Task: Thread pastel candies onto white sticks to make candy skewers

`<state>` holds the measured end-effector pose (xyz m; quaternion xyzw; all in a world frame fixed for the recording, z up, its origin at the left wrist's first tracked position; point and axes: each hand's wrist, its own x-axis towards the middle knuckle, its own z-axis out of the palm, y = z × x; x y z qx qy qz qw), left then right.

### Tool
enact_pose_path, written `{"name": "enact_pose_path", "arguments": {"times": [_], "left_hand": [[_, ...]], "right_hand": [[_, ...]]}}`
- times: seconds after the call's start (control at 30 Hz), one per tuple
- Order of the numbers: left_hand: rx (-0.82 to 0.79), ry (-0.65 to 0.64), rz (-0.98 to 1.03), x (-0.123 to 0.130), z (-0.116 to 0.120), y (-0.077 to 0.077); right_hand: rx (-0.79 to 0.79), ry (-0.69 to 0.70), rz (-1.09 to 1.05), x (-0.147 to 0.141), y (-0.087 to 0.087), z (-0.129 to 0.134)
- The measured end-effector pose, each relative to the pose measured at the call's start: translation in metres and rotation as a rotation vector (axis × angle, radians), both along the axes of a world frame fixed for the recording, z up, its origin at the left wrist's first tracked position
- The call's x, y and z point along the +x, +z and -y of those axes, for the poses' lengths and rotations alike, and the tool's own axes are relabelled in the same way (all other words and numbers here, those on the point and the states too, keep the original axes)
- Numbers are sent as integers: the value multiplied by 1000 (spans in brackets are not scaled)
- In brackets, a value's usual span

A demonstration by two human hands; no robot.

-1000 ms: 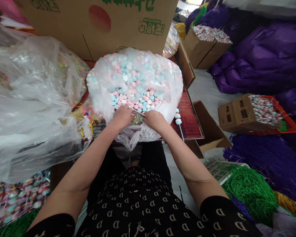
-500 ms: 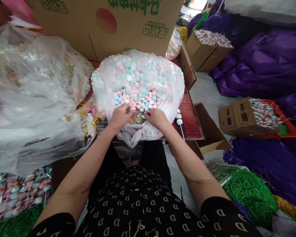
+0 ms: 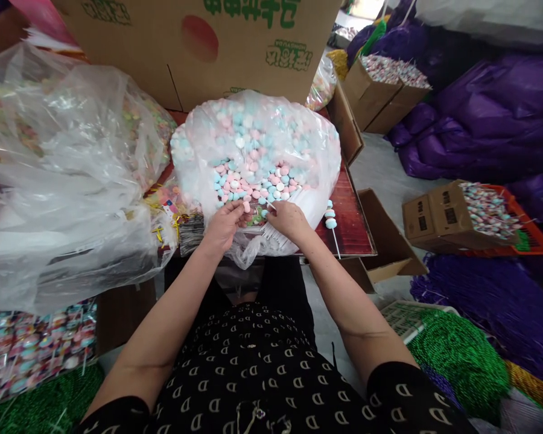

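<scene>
a dark red bench (image 3: 350,222) runs across in front of the seated person. behind it, a large cardboard box (image 3: 248,67) with green print and a red oval fills the back. a big cloudy plastic bag (image 3: 88,181) of multicoloured pieces takes up the left side. in the middle of the bench lies a smaller clear plastic bag (image 3: 257,132), bulging with round pink, blue and white candies (image 3: 286,181) that show uncovered at its near side. on the floor to the right, a cardboard carton (image 3: 434,217) full of wrapped sweets stands against a red-orange basket (image 3: 536,232).

both hands are at the bag's near edge, just beside each other but apart. the left hand (image 3: 226,224) has its grip pinching one pink candy (image 3: 247,207) between thumb and fingertips. the right hand (image 3: 290,219) has its grip closed around a thin white stick (image 3: 270,205), its tip angled toward the left hand. a skewer of stacked candies (image 3: 330,222) lies on the bench right of the bag. loose white sticks (image 3: 277,237) fan out below the right hand.
</scene>
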<state>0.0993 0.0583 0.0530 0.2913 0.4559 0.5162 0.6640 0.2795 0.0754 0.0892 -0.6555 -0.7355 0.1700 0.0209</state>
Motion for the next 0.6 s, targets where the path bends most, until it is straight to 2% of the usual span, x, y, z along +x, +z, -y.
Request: {"name": "enact_pose_path", "arguments": {"times": [0.17,0.23,0.43,0.6], "left_hand": [[38,-10,-16,9,3,2],[63,-2,-18,14,4,3],[133,35,-34,24,10,5],[148,12,-33,25,14,4]], "right_hand": [[84,-103,-552,0,8,10],[85,-134,-692,-6,10,17],[141,-240,-741,-18,6,26],[95,-208,-773,-19,7,29]]}}
